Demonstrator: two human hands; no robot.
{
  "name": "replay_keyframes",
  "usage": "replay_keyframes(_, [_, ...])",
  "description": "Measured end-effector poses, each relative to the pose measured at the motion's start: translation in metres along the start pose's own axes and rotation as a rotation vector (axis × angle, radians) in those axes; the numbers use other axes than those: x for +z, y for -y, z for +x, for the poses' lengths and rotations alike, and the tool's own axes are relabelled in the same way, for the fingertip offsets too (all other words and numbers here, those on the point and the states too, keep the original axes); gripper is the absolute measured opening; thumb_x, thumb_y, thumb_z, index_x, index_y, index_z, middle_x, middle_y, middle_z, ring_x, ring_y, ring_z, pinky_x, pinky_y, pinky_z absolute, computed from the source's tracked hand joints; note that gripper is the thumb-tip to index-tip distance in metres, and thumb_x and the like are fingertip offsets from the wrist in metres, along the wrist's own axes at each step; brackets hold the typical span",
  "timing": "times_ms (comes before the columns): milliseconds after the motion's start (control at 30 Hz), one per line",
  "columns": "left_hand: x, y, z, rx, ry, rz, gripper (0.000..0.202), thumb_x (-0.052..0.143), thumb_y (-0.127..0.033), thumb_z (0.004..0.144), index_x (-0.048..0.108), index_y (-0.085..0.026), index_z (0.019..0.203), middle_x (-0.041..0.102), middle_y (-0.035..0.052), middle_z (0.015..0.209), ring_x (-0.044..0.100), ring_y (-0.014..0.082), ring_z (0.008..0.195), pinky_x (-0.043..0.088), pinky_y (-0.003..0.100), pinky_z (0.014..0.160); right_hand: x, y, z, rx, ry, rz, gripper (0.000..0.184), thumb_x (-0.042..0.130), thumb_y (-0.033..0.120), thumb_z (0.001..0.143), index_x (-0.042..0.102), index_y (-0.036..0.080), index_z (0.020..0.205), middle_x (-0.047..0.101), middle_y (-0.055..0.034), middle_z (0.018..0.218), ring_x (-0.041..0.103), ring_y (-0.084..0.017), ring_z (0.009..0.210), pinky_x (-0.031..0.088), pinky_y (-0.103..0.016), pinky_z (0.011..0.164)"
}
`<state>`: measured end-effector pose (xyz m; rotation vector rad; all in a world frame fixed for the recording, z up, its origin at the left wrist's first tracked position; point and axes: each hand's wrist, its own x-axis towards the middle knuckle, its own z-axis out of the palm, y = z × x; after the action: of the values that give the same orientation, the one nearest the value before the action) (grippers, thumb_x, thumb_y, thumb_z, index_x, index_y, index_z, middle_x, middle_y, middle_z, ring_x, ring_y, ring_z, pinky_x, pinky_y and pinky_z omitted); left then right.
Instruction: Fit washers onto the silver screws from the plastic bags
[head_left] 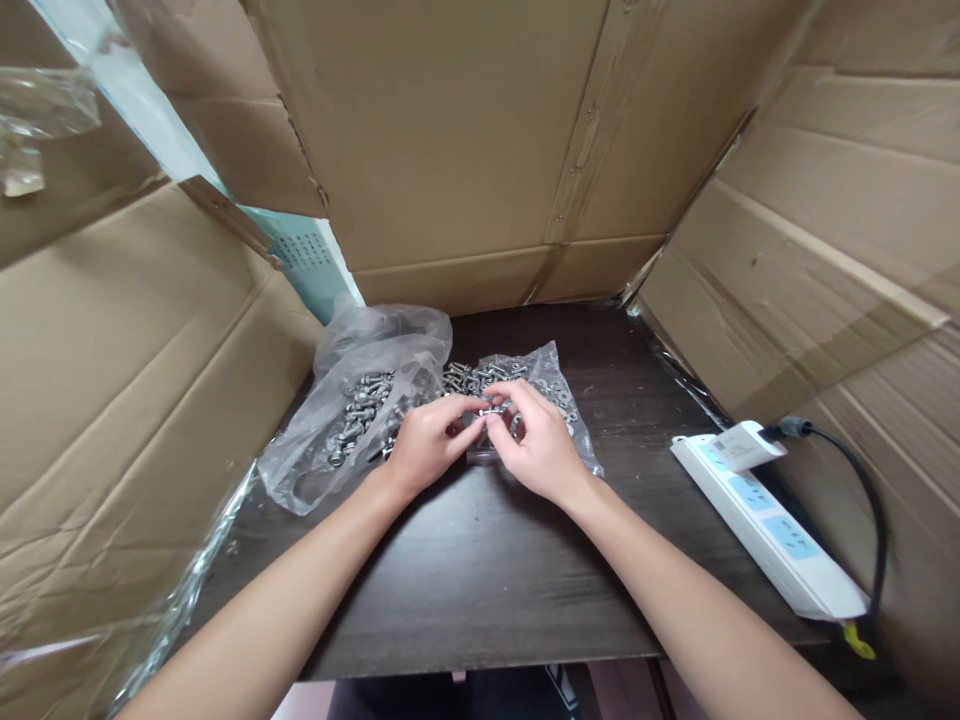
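Note:
My left hand [429, 442] and my right hand [534, 440] meet over the middle of a dark wooden table [480, 580]. Between their fingertips they pinch a small metal screw [489, 411]. Under the hands lies a clear plastic bag [352, 425] on the left with several silver screws inside. A second clear plastic sheet [544, 375] on the right also carries a heap of screws [469, 378]. Both hands hover just above these piles.
Cardboard walls stand on the left [127, 380], back [465, 150] and right [825, 250] of the table. A white power strip [772, 525] with a white plug [742, 445] and black cable [862, 490] lies at the right edge.

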<state>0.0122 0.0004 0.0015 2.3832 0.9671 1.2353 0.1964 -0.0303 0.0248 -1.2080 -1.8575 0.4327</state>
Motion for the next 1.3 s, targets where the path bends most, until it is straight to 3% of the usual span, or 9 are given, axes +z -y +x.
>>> replay_keyframes(333, [0.0020, 0.0026, -0.0009, 0.009, -0.013, -0.001, 0.014, 0.066, -0.022, 0.096, 0.072, -0.018, 0.108, 0.079, 0.0041, 0.097, 0.071, 0.0126, 0.067, 0.058, 0.022, 0.065, 0.0014, -0.0007, 0.0005, 0.012, -0.003, -0.012, 0.026, 0.058, 0.022, 0.090, 0.063, 0.022, 0.116, 0.068, -0.0051, 0.105, 0.063, -0.016, 0.073, 0.052, -0.031, 0.066])
replay_keyframes(667, [0.0008, 0.0003, 0.0004, -0.024, -0.023, 0.031, 0.015, 0.065, -0.019, 0.096, 0.073, -0.019, 0.108, 0.080, 0.0031, 0.100, 0.073, 0.0139, 0.072, 0.059, 0.023, 0.069, -0.0003, 0.0002, 0.0007, 0.018, -0.020, -0.004, 0.028, 0.056, 0.021, 0.092, 0.061, 0.022, 0.119, 0.067, -0.0042, 0.098, 0.063, -0.016, 0.073, 0.052, -0.030, 0.066])
replay_keyframes(833, [0.0011, 0.0000, 0.0000, -0.034, -0.026, 0.021, 0.014, 0.066, -0.020, 0.095, 0.073, -0.019, 0.106, 0.080, 0.0030, 0.098, 0.072, 0.0132, 0.068, 0.058, 0.022, 0.066, 0.0005, -0.0013, 0.0001, -0.009, -0.023, -0.004, 0.037, 0.056, 0.018, 0.089, 0.058, 0.024, 0.126, 0.065, -0.0050, 0.105, 0.063, -0.017, 0.077, 0.053, -0.031, 0.068])
replay_keyframes(1300, [0.0007, -0.0011, 0.0002, -0.010, -0.006, 0.003, 0.015, 0.064, -0.022, 0.097, 0.073, -0.019, 0.108, 0.080, 0.0035, 0.096, 0.071, 0.0129, 0.067, 0.059, 0.023, 0.066, 0.0008, -0.0003, -0.0008, 0.045, 0.000, -0.013, 0.038, 0.061, 0.023, 0.088, 0.057, 0.024, 0.126, 0.068, -0.0057, 0.108, 0.065, -0.018, 0.080, 0.053, -0.031, 0.066])
